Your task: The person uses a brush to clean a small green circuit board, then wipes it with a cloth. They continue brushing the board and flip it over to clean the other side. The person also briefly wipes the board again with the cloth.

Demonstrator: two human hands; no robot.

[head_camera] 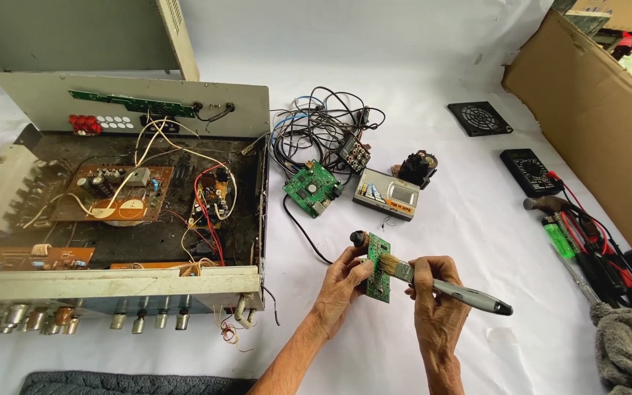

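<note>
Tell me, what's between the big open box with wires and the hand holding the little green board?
Only bare white cloth and a thin black cable lie between the open chassis and the left hand holding the small green board, in the head view.

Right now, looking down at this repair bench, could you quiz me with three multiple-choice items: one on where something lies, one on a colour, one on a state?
1. Where does the open amplifier chassis lie?
A. left of the hands
B. right of the hands
C. on the cardboard

2. What colour is the small circuit board in the left hand?
A. red
B. green
C. white

3. What is the right hand doing?
A. resting flat
B. holding a brush against the board
C. gripping pliers

Answers: 1 A, the chassis fills the left side; 2 B, the board's face is green; 3 B, the bristles touch the board.
</note>
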